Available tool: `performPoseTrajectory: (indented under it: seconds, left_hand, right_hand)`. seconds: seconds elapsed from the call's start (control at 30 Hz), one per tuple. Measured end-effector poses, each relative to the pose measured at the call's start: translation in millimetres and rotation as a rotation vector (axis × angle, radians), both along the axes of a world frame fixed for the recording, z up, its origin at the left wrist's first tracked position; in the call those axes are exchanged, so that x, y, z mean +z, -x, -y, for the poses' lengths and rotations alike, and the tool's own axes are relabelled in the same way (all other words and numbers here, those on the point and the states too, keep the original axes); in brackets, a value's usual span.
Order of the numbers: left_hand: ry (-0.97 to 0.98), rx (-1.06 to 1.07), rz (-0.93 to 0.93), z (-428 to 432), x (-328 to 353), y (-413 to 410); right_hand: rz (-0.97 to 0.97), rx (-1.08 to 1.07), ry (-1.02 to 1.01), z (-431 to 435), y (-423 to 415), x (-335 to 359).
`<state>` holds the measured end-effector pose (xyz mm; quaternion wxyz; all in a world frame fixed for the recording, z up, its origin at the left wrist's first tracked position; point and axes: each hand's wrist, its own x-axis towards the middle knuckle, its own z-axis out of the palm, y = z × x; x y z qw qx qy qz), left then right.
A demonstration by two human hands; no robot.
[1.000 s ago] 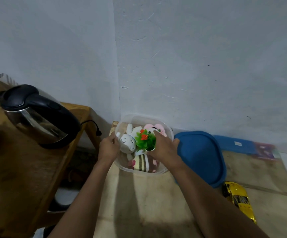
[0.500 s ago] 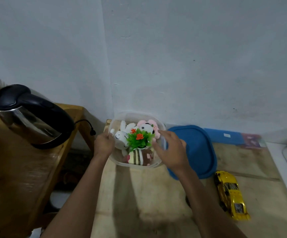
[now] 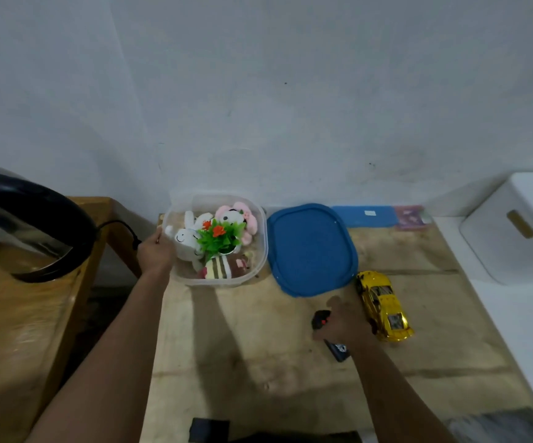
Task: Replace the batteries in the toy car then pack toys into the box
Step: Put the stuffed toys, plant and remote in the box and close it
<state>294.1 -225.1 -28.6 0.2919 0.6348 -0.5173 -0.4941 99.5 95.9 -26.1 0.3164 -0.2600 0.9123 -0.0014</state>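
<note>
Kettle (image 3: 25, 231) stands left of box (image 3: 214, 280); lid (image 3: 310, 251) lies between box and car (image 3: 383, 305).

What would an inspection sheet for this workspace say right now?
Surface: wooden table.
Job's things: clear box holds plush toys and a plastic plant; blue lid beside it; yellow toy car and black remote outside.
Clutter: blue packet by the wall.
Hands: left hand grips the box rim; right hand lies over the remote, grip unclear.
Cables: kettle cord hangs at the left.
Surroundings: kettle on side table; white bin at right.
</note>
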Motion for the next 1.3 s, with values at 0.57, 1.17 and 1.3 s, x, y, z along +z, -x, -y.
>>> performPoseTrajectory:
  seconds: [0.57,1.17,1.3]
  left_hand:
    - [0.271,-0.103,-0.08,-21.7,72.0,9.9]
    - [0.074,-0.187,-0.394,-5.9,86.5,-8.1]
    - [0.198,-0.079,-0.248,-0.1,76.5,-3.5]
  right_hand:
    - [0.114,0.044,0.752,52.6,10.0,66.2]
    - [0.068,0.379,0.522,210.6,29.0,84.6]
    - [0.094,0.41,0.472,215.4,30.0,72.4]
